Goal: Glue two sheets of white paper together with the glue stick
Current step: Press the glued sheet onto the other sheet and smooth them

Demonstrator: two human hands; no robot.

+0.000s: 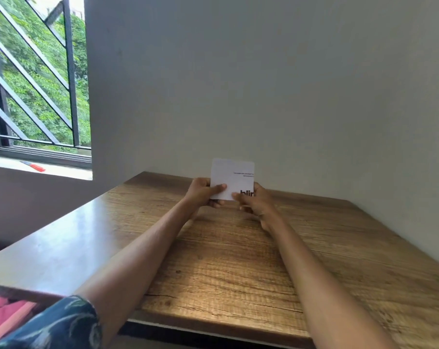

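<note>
Upright above the far part of the counter (pixel 238 260), the paper (pixel 232 176) is pinched at its lower corners: left hand (pixel 203 193) with thumb across the front, right hand (pixel 253 205) likewise. Bold black letters "blin" run off the lower right edge; two small lines higher up are too tiny to read. Far left, a red tool (pixel 33 166) lies on the sill (pixel 62 170) below the barred window (pixel 37 71).
</note>
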